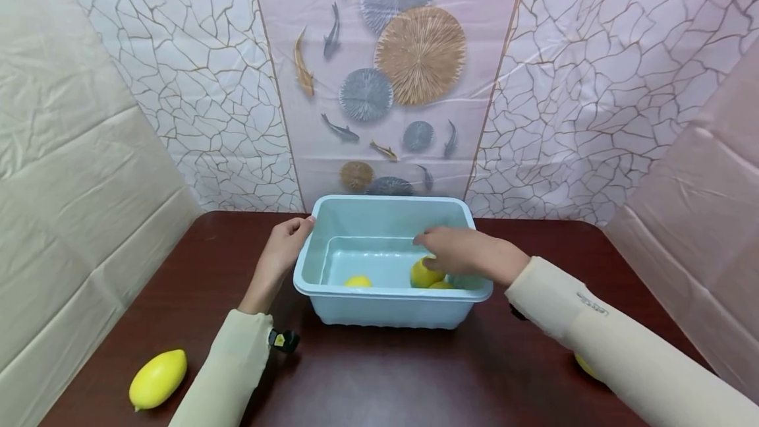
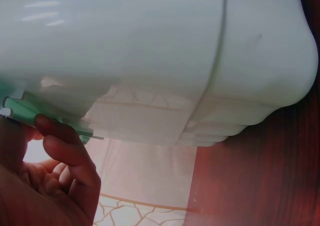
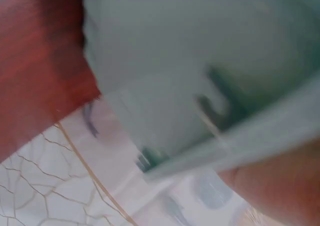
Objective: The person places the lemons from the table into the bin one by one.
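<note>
Standing on a red-brown table (image 1: 379,377), the tub (image 1: 385,310) fronts patterned sheeting (image 1: 403,84).

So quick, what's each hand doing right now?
Left hand: holding the tub by its rim.
Right hand: at a lemon inside; grip can't be told.

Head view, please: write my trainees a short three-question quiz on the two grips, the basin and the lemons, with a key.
1. Multiple choice: what does the left grip hold?
A) a bottle
B) the rim of the light-blue plastic basin
C) a towel

2. True or false: the right grip reaches inside the basin.

3. Fill in: the fully visible lemon on the dark red-brown table lies beside the ____ sleeve.

Key: 1 B; 2 true; 3 left.
</note>
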Available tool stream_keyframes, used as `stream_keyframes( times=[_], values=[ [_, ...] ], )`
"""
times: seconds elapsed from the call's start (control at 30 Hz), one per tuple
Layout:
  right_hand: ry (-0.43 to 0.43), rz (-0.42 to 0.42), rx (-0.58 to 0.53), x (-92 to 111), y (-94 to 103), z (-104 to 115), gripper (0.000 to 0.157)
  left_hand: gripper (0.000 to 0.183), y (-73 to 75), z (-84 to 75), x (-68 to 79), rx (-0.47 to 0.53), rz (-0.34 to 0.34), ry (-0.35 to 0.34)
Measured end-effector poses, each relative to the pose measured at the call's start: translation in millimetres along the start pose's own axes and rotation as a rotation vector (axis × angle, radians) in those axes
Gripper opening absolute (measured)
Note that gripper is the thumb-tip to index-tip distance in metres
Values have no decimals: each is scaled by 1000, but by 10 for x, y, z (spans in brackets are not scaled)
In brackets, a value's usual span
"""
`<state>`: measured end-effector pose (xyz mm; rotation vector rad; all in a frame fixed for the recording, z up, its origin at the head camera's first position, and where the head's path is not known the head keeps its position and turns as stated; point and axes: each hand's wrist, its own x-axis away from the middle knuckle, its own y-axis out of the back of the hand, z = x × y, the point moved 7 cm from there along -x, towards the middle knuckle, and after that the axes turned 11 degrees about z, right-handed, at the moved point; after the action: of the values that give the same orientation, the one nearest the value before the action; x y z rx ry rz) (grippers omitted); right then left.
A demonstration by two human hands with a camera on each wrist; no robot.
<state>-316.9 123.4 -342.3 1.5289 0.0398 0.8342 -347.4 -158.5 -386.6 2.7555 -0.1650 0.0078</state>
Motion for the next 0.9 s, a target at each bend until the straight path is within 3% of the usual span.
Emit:
stream_keyframes(
  times=[0.23, 0.47, 0.7, 0.9],
  values=[
    [11, -268, 37, 378, 222, 17, 41, 49, 1, -34, -8, -17, -12, 0],
    [-12, -453, -58, 617, 264, -35, 37, 48, -13, 15, 7, -4, 3, 19],
    [-126, -562, -257, 768, 212, -214, 34, 50, 3, -10, 6, -21, -8, 1],
    [-207, -662, -331, 822, 54, -361, 35, 50, -6, 14, 20, -11, 3, 4]
  ],
)
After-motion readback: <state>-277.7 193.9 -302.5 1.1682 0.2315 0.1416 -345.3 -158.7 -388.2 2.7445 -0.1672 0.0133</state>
